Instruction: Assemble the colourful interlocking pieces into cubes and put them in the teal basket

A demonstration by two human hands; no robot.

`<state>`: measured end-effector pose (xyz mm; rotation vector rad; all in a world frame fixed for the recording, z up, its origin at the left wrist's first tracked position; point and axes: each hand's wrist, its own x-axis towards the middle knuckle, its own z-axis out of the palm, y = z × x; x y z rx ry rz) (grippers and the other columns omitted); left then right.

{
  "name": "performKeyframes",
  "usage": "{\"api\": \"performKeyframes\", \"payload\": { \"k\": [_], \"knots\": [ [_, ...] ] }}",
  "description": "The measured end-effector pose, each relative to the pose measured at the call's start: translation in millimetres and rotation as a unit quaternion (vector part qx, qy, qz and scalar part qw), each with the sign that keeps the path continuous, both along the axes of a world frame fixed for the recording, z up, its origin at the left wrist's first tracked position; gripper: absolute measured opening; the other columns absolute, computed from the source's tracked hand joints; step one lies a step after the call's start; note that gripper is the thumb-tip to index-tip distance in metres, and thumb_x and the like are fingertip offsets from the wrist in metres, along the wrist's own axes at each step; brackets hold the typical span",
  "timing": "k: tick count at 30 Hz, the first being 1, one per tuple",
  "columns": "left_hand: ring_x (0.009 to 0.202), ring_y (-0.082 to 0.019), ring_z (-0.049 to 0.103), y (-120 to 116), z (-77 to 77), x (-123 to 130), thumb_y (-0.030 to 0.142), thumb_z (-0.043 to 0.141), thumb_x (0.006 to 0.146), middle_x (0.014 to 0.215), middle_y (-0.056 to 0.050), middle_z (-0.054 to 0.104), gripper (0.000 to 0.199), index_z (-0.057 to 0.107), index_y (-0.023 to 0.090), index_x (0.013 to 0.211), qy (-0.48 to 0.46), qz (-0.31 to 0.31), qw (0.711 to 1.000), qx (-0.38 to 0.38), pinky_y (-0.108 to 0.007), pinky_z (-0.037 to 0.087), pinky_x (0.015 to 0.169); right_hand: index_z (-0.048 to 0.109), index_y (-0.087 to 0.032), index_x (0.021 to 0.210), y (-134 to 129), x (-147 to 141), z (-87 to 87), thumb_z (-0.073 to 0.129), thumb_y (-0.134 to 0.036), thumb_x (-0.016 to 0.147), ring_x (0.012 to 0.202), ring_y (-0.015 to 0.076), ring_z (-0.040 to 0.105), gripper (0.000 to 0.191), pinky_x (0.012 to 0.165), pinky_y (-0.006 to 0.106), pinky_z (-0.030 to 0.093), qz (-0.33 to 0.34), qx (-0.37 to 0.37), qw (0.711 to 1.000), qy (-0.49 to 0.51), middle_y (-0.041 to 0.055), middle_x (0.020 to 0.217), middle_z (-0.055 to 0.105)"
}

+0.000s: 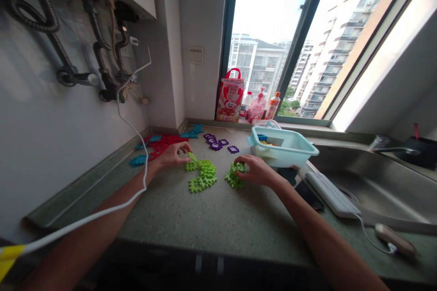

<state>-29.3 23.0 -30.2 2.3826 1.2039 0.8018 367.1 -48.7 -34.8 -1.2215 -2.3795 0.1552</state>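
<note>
My left hand [173,155] pinches a light green puzzle tile [192,156] between thumb and fingers, tilted above another green tile on the counter. Several more green toothed tiles [207,170] with cut-out middles lie partly stacked between my hands. On the right, my right hand [255,169] has its thumb and fingers closed round the edge of a green tile at the top of a small pile [235,181]. Beyond the green pieces are several purple tiles [215,146]. Red tiles [165,143] and blue tiles [138,160] lie behind my left hand.
A pale turquoise tub [290,160] with blue and yellow pieces stands by the sink [382,182]. A white power strip [332,194] and a dark phone [308,194] lie at its edge. A white cable [146,163] hangs across my left forearm. Bottles [257,108] line the windowsill.
</note>
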Motion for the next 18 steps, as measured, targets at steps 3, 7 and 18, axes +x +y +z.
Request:
{"api": "performKeyframes", "payload": {
  "k": [3,7,18],
  "knots": [
    [0.098,-0.024,0.069,-1.3,-0.3,-1.6,0.035,0.073,0.070,0.109,-0.006,0.077,0.026,0.067,0.021,0.092,0.037,-0.029,0.998,-0.034,-0.034,0.053,0.087,0.072,-0.024,0.115,-0.6,0.6,0.3,0.075,-0.042,0.086,0.093,0.0244,0.070,0.034,0.089,0.035,0.051,-0.001,0.003,1.000,0.006,0.0074,0.104,0.075],
    [0.098,-0.024,0.069,-4.3,-1.1,-1.4,0.033,0.073,0.068,0.107,-0.006,0.077,0.019,0.067,0.021,0.081,0.055,-0.070,0.993,-0.071,-0.034,0.053,0.086,0.073,-0.024,0.114,-2.8,-0.6,3.1,0.075,-0.040,0.086,0.092,0.0239,0.069,0.033,0.088,0.035,0.051,-0.002,0.002,1.000,0.012,0.0071,0.103,0.075],
    [0.125,-0.027,0.061,-13.3,-7.2,24.9,0.030,0.067,0.087,0.134,-0.006,0.070,0.044,0.072,0.031,0.131,0.115,-0.117,0.985,0.045,-0.042,0.042,0.115,0.073,-0.025,0.114,-4.2,-10.3,0.0,0.077,-0.041,0.085,0.092,0.0238,0.070,0.034,0.088,0.034,0.052,-0.016,0.006,1.000,-0.001,0.0071,0.102,0.075]
  ]
}}
